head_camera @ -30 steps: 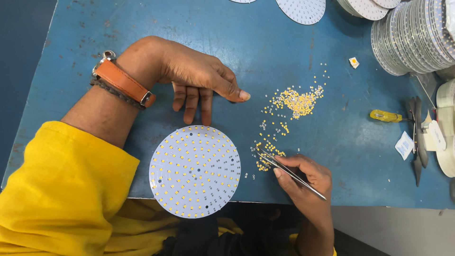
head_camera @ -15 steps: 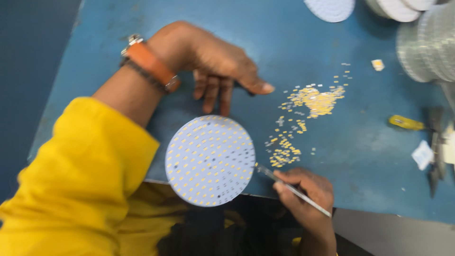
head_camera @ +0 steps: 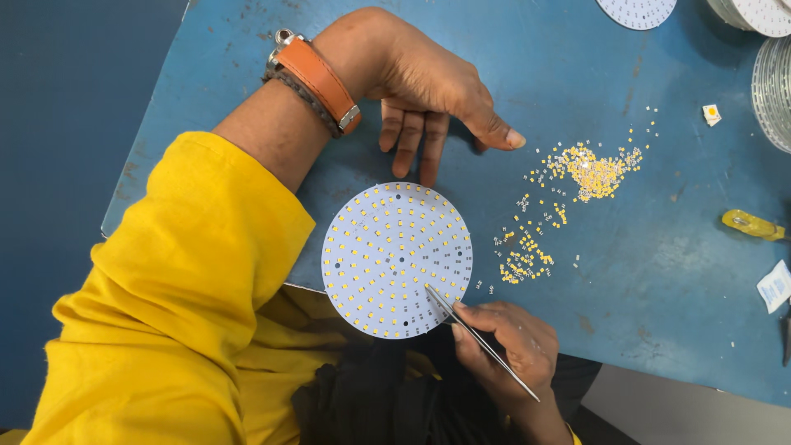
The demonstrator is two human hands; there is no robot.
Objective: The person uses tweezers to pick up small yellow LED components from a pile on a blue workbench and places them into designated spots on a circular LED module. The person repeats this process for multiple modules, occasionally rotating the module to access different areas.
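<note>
A round white circuit board (head_camera: pixel 396 259) dotted with small yellow chips lies at the near edge of the blue table (head_camera: pixel 247 91). My right hand (head_camera: pixel 503 346) pinches metal tweezers (head_camera: pixel 474 334), whose tips touch the board's lower right part. My left hand (head_camera: pixel 428 82), with an orange watch strap on the wrist, rests palm down just beyond the board, fingertips close to its top rim, holding nothing. A loose heap of tiny yellow chips (head_camera: pixel 593 169) and a smaller scatter (head_camera: pixel 523 255) lie to the right of the board.
More round white boards (head_camera: pixel 636 11) and a stack of discs (head_camera: pixel 774 78) sit at the far right. A yellow-handled tool (head_camera: pixel 750 224) and a small white packet (head_camera: pixel 774 286) lie near the right edge. My yellow sleeve (head_camera: pixel 181 297) covers the near left corner.
The tweezer tips moved from the scattered chips onto the board's lower right. The view shifted, so the board and both hands sit differently in frame; my left hand stayed beyond the board.
</note>
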